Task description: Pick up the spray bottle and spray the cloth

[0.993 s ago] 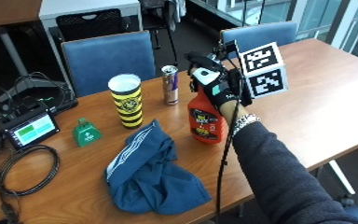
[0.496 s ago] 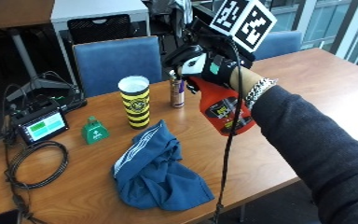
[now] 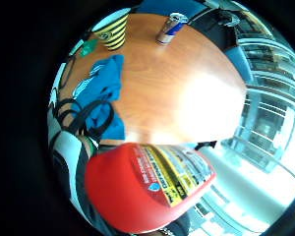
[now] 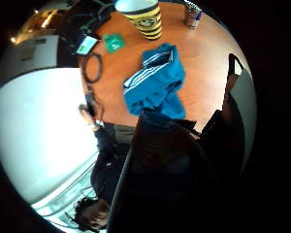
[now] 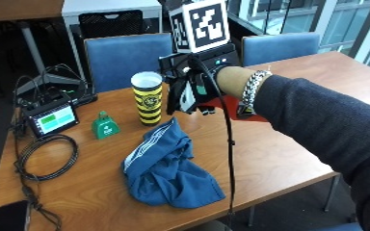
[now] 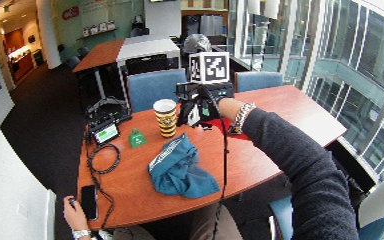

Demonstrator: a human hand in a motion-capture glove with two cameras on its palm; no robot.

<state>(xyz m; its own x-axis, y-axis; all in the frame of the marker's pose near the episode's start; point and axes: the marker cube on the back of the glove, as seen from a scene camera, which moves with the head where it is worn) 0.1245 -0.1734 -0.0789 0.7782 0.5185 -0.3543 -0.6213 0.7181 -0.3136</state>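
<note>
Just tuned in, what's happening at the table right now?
A person's gloved right hand holds the red spray bottle up off the table, above the crumpled blue cloth. A yellow-and-black cup and a can stand behind. No spray is visible.

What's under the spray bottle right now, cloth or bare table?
The spray bottle is held up in the right hand. The little-finger palm view shows bare table beyond it, with the blue cloth off to one side. The spot directly beneath is covered by the bottle.

Dark sleeve point(image 5: 326, 113), silver bracelet point(image 5: 250, 91) (chain-link)
</note>
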